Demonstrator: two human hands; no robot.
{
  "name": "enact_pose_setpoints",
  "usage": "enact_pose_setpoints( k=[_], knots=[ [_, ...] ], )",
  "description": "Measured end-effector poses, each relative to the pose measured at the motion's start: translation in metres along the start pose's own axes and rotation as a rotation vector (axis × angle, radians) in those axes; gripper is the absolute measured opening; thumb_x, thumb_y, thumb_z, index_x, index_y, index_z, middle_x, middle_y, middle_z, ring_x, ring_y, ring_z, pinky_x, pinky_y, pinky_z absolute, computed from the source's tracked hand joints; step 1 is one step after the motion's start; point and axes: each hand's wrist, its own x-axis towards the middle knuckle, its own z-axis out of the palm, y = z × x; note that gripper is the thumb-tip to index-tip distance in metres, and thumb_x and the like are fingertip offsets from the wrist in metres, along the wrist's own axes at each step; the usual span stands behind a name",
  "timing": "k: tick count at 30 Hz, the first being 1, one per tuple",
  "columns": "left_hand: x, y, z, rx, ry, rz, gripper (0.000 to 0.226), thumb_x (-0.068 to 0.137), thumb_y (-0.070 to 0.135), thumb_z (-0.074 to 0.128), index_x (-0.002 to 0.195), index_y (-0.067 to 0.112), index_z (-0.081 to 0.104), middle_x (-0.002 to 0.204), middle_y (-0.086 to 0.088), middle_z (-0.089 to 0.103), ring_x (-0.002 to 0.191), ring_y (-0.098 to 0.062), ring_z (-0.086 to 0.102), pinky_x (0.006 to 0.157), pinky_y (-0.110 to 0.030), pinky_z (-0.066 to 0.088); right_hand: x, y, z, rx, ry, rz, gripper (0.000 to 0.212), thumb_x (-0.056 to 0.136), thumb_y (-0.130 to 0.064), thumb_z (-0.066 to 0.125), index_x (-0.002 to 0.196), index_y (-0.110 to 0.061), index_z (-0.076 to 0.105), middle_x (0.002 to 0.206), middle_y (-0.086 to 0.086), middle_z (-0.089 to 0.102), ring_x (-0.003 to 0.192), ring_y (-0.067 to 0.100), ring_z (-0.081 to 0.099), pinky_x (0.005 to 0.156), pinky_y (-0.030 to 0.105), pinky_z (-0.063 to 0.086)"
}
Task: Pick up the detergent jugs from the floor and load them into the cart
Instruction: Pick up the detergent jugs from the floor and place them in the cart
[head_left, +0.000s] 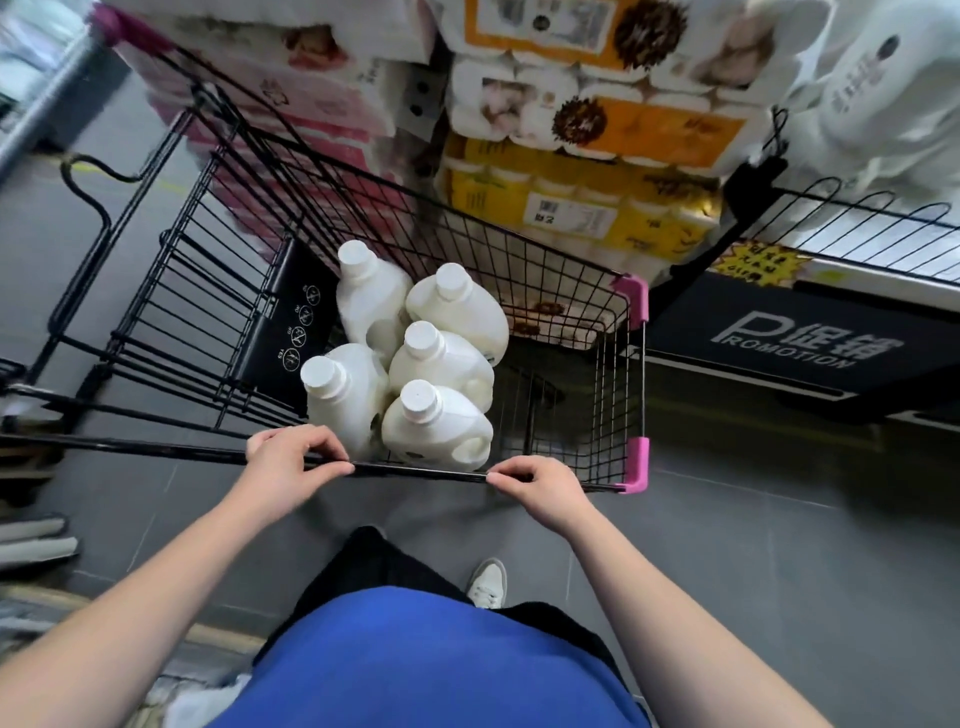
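Observation:
Several white detergent jugs (436, 421) with white caps stand close together inside the black wire cart (571, 291), near its left side. My left hand (291, 462) grips the cart's near top rail, fingers curled over it. My right hand (540, 488) grips the same rail further right, close to the pink corner guard (638, 462). No jug is in view on the floor.
Stacked packs of toilet paper and tissue (587, 156) rise just beyond the cart. A black promotion display stand (795, 338) with a wire shelf sits at the right. Grey tiled floor (779, 571) lies around my feet, and my white shoe (488, 582) is below the cart.

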Motion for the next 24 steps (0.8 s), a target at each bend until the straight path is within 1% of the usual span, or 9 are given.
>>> enact_pose_setpoints(
  k=[5,7,10,12,16,18,20,21,24],
  knots=[
    [-0.003,0.016,0.019,-0.009,0.014,0.025,0.024,0.084,0.031,0.087,0.076,0.04,0.066,0.086,0.017,0.072,0.098,-0.004,0.064,0.1,-0.028,0.018,-0.014,0.014,-0.015,-0.014,0.024,0.022,0.016,0.091,-0.053,0.072,0.099,-0.041,0.08,0.101,-0.025,0.076,0.106,0.0,0.067,0.103,0.03,0.049],
    [-0.001,0.026,0.026,0.004,0.009,0.039,0.028,0.085,0.031,0.087,0.075,0.042,0.063,0.084,0.019,0.071,0.096,-0.007,0.063,0.097,-0.027,0.016,-0.019,0.018,-0.022,-0.023,0.044,0.045,0.014,0.092,-0.048,0.074,0.099,-0.038,0.081,0.095,-0.025,0.075,0.103,-0.001,0.068,0.098,0.024,0.049],
    [0.001,0.038,0.037,0.008,-0.004,0.03,0.029,0.084,0.034,0.086,0.073,0.043,0.062,0.084,0.019,0.07,0.096,-0.008,0.062,0.094,-0.026,0.016,-0.023,0.025,-0.034,-0.014,0.058,0.079,0.01,0.09,-0.041,0.078,0.097,-0.035,0.083,0.088,-0.026,0.073,0.094,-0.006,0.067,0.084,0.01,0.046],
    [0.001,0.046,0.044,0.006,-0.015,0.026,0.03,0.084,0.036,0.086,0.071,0.043,0.06,0.084,0.019,0.07,0.096,-0.008,0.062,0.093,-0.026,0.016,-0.025,0.035,-0.042,-0.013,0.057,0.096,0.004,0.089,-0.042,0.08,0.092,-0.04,0.081,0.087,-0.028,0.073,0.091,-0.011,0.066,0.083,0.01,0.046],
    [0.0,0.069,0.058,-0.005,-0.024,0.026,0.032,0.084,0.036,0.086,0.07,0.044,0.059,0.083,0.018,0.068,0.094,-0.005,0.06,0.094,-0.025,0.015,-0.031,0.051,-0.06,-0.027,0.052,0.107,0.007,0.088,-0.043,0.081,0.085,-0.047,0.076,0.088,-0.027,0.075,0.093,-0.013,0.066,0.082,0.009,0.046],
    [-0.001,0.077,0.068,-0.004,-0.021,0.055,0.031,0.085,0.034,0.086,0.07,0.043,0.06,0.084,0.018,0.069,0.093,0.002,0.057,0.097,-0.024,0.013,-0.033,0.061,-0.072,-0.021,0.041,0.107,0.009,0.088,-0.043,0.081,0.083,-0.048,0.076,0.088,-0.027,0.075,0.091,-0.015,0.065,0.081,0.008,0.045],
    [-0.002,0.086,0.079,0.0,-0.01,0.083,0.029,0.085,0.032,0.086,0.071,0.041,0.063,0.083,0.018,0.069,0.094,0.011,0.054,0.1,-0.024,0.013,-0.035,0.075,-0.085,0.005,0.012,0.113,0.006,0.086,-0.043,0.082,0.085,-0.046,0.078,0.088,-0.027,0.075,0.088,-0.018,0.065,0.078,0.005,0.044],
    [-0.003,0.09,0.086,0.001,-0.001,0.092,0.027,0.085,0.032,0.087,0.072,0.04,0.064,0.083,0.018,0.07,0.095,0.012,0.055,0.101,-0.024,0.013,-0.036,0.082,-0.092,0.009,-0.002,0.11,0.004,0.086,-0.043,0.083,0.087,-0.044,0.08,0.087,-0.027,0.075,0.086,-0.019,0.064,0.077,0.004,0.043],
    [-0.005,0.112,0.103,0.003,0.006,0.094,0.026,0.083,0.033,0.088,0.073,0.039,0.065,0.082,0.018,0.07,0.107,0.011,0.054,0.101,-0.022,0.013,-0.035,0.108,-0.117,0.008,-0.03,0.083,0.012,0.084,-0.044,0.084,0.092,-0.036,0.082,0.086,-0.024,0.075,0.08,-0.018,0.064,0.071,0.001,0.042]
  ],
)
